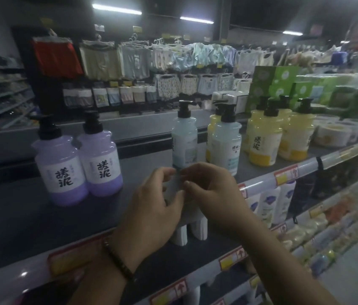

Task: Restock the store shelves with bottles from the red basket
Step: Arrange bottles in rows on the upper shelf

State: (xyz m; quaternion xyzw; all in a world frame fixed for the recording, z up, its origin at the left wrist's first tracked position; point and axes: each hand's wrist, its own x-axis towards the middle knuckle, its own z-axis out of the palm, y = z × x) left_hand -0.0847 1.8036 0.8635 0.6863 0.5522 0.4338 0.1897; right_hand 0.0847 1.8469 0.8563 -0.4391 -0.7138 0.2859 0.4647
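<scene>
- On the shelf (41, 227), the left hand (151, 208) and right hand (213, 194) both curl round a pale bottle (192, 227), probably to stand it straight.
- Blue bottles (184, 142) stand just behind it.

Both forearms reach forward; left hand (156, 205) and right hand (215, 192) meet, curled fingers pinching a pale thing (193, 230).

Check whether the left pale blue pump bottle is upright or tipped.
Upright: the left pale blue pump bottle stands on the shelf, black pump on top.
</scene>
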